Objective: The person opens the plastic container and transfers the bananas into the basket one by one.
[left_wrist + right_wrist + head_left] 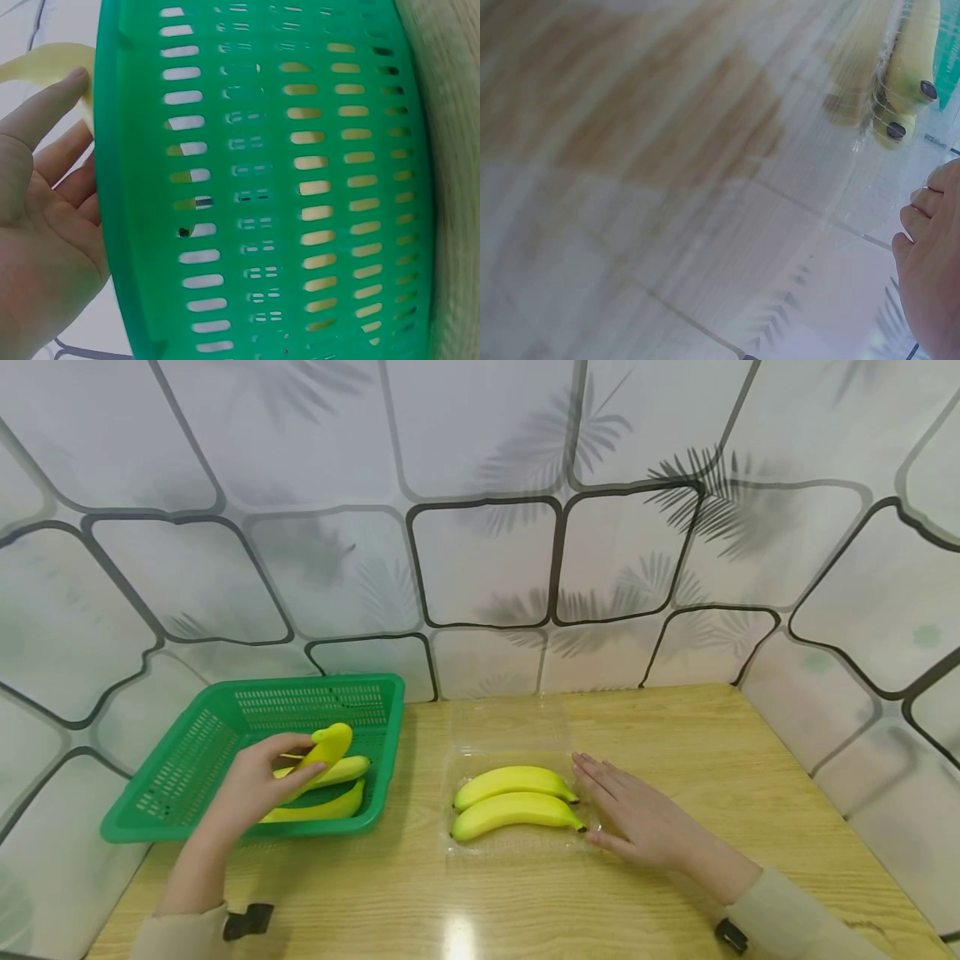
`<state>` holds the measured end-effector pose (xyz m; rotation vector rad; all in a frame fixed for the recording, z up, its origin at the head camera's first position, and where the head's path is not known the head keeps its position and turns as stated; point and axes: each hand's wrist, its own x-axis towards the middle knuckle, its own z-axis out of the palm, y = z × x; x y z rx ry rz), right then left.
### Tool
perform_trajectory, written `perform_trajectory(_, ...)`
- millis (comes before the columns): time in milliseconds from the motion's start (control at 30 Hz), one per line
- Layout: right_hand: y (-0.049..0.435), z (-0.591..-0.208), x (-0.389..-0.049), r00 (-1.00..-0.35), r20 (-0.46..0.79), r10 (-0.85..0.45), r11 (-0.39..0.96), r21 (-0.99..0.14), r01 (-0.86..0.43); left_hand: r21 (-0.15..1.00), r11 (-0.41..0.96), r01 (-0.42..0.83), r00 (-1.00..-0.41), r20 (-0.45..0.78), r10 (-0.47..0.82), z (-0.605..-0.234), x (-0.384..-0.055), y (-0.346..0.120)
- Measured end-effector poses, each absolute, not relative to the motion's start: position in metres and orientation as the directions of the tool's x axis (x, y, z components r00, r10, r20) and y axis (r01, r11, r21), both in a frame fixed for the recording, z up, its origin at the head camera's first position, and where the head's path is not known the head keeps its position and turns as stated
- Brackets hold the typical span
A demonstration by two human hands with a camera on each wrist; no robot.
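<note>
My left hand (pixel 258 777) grips a yellow banana (pixel 331 747) between thumb and fingers, above the green basket (pixel 393 735). Two more bananas lie in the basket below it, one a pale banana (pixel 348 769) and the other a banana (pixel 322 810) nearer the front. In the left wrist view the slotted basket wall (pixel 135 187) hides part of that hand and the held banana (pixel 60 61). A clear plastic box (pixel 468 847) holds an upper banana (pixel 517 782) and a lower banana (pixel 517 814) side by side. My right hand (pixel 645 814) has its fingers straight at the box's right edge.
The clear box's lid (pixel 510 727) lies folded back behind it. The wooden table (pixel 675 727) meets a patterned wall (pixel 487 568) at the back, with more wall panels at both sides. Dark bands show at both wrists.
</note>
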<state>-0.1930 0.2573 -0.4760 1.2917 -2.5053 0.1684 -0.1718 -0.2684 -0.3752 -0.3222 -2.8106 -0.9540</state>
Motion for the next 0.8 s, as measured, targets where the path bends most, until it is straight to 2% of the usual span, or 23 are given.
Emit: perform_trajectory(800, 0.258, -0.479, -0.195, -0.529, 0.343, -0.776, 0.581, 0.063, -0.811, 0.56, 0.812, 0.166, -0.986, 0.077, 0.148, -0.391, -0.179, -0.291)
